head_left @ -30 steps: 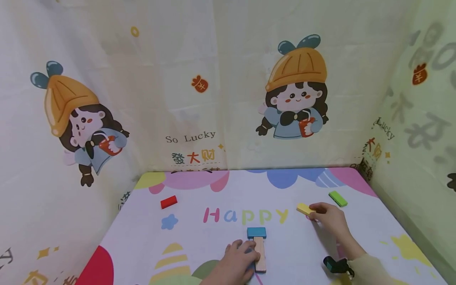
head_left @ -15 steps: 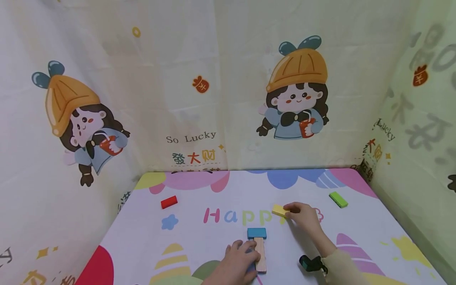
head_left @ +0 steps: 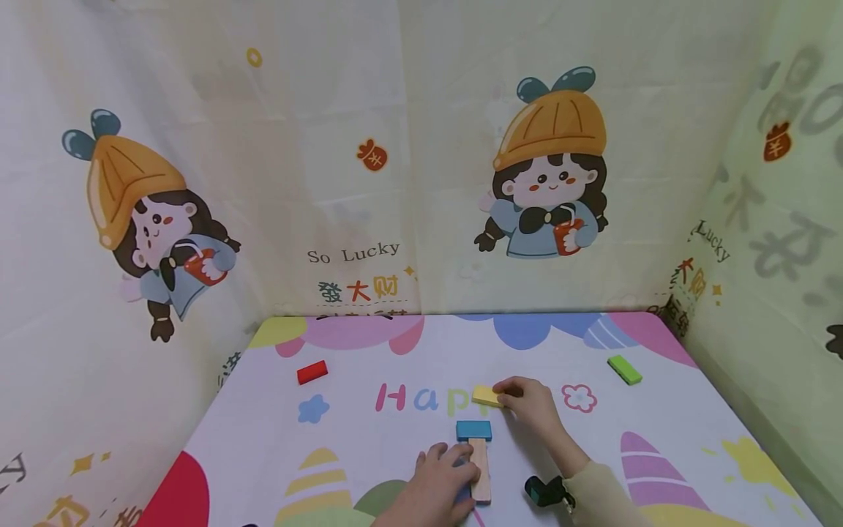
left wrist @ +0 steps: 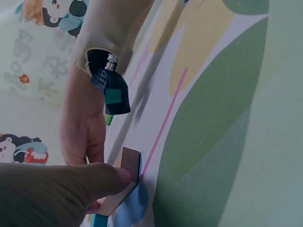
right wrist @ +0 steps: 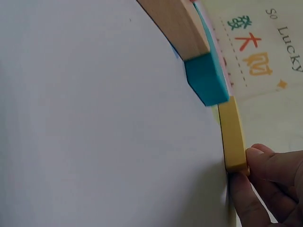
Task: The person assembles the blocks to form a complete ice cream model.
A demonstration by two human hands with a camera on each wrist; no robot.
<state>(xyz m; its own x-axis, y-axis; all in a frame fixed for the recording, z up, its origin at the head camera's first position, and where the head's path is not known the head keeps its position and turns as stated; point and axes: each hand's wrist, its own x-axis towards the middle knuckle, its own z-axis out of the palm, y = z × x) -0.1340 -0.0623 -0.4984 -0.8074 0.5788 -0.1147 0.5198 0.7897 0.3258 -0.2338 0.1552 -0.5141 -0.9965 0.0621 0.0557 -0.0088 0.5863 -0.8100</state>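
Note:
My right hand [head_left: 530,407] pinches one end of a yellow block [head_left: 486,396] between thumb and fingers, close over the printed letters. In the right wrist view the yellow block [right wrist: 232,135] appears just beyond a teal-blue block [right wrist: 207,78]. That blue block [head_left: 473,430] lies crosswise at the far end of a plain wooden block [head_left: 481,476], together making a T. My left hand [head_left: 440,483] rests at the left side of the wooden block, fingertips on it. From the left wrist, the thumb [left wrist: 111,178] lies across the wooden block [left wrist: 129,160].
A red block [head_left: 312,372] lies at the back left and a green block [head_left: 624,369] at the back right of the printed table mat [head_left: 395,362]. Patterned curtains [head_left: 435,146] stand behind and at both sides. A black device [head_left: 545,491] hangs from the right wrist.
The right hand has carried the yellow block leftward across the printed letters, to just behind the blue block. The left hand and the T of blocks have stayed in place.

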